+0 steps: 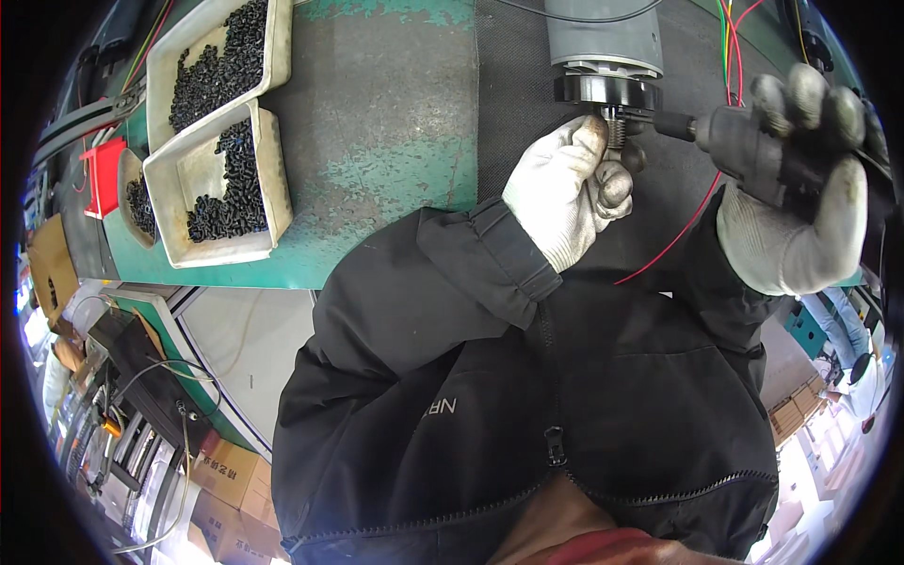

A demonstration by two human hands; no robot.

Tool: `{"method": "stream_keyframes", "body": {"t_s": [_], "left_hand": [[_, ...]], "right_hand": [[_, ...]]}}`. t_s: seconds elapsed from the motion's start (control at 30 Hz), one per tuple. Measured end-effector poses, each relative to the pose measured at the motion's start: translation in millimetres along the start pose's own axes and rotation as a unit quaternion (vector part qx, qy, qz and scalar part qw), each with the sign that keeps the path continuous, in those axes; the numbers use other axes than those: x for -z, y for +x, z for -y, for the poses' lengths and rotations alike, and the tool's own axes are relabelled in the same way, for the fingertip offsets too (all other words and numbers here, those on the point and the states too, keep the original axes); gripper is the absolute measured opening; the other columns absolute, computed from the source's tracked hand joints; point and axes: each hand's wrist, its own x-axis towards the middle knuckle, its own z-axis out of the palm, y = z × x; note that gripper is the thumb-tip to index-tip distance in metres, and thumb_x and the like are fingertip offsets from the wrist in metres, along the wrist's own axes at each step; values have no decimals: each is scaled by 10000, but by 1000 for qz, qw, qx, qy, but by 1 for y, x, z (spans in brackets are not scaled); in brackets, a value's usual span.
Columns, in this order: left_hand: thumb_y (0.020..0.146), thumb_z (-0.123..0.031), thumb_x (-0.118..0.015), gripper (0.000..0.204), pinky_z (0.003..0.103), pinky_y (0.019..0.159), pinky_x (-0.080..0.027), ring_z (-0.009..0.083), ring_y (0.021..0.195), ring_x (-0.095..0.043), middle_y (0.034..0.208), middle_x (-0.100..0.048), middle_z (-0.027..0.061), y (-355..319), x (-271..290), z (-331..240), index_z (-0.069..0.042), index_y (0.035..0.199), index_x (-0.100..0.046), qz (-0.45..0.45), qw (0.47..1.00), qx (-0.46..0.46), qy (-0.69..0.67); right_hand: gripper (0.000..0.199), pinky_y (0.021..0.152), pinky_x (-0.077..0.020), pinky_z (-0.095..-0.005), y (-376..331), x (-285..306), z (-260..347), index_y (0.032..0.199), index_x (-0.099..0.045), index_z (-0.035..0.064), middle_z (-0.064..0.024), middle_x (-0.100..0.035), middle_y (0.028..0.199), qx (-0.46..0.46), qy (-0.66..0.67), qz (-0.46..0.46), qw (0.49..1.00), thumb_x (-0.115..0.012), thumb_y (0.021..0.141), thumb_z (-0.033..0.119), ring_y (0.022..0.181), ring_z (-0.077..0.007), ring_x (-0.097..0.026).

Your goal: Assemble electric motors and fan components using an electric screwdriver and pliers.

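Note:
A grey cylindrical motor (605, 42) with a black ring flange (607, 90) lies at the top of the view, its ribbed metal shaft (615, 132) pointing toward me. My left hand (565, 184), in a whitish glove with smudged fingertips, is closed around that shaft just below the flange. Whether a small part is also between its fingers is hidden. In my right hand (791, 202), also gloved, is a dark power screwdriver (739, 141), gripped by its body. Its tip points left and meets the side of the shaft, close to my left fingertips.
Left on the worn green bench (377, 104) stand two pale bins (274, 155) of small black screws, beside a smaller dish (127, 212) and a red holder (104, 179). Red, yellow and green wires (730, 56) run behind the screwdriver. Cardboard boxes (226, 471) sit lower left; people are at both sides.

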Motion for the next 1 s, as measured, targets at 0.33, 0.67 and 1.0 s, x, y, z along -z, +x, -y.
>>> {"method": "stream_keyframes", "body": {"t_s": [0.33, 0.67, 1.0], "left_hand": [[972, -208, -490, 129, 240, 522, -340, 84, 564, -410, 906, -583, 121, 2, -13, -4, -97, 907, -497, -40, 992, -36, 117], [806, -255, -666, 286, 334, 531, -477, 191, 589, -621, 651, -592, 95, -14, -33, -21, -4, 892, -558, -138, 765, -189, 599], [811, -223, -620, 151, 448, 701, -506, 318, 762, -635, 813, -628, 137, -132, 4, -232, -76, 845, -615, -389, 63, -336, 855]], "right_hand": [[243, 966, -401, -556, 15, 9, -15, 1157, -538, 98, -85, -540, 1018, 70, -3, 32, 997, -456, 929, 117, 931, -268, -490], [290, 741, -534, -381, -29, 42, 47, 971, -646, -24, -155, -660, 947, 270, -543, -343, 718, -558, 912, 246, 851, -283, -645], [396, 849, -556, -367, -51, 118, 42, 1149, -530, -159, -233, -609, 1129, 123, -245, -318, 908, -499, 951, 183, 985, -293, -631]]}}
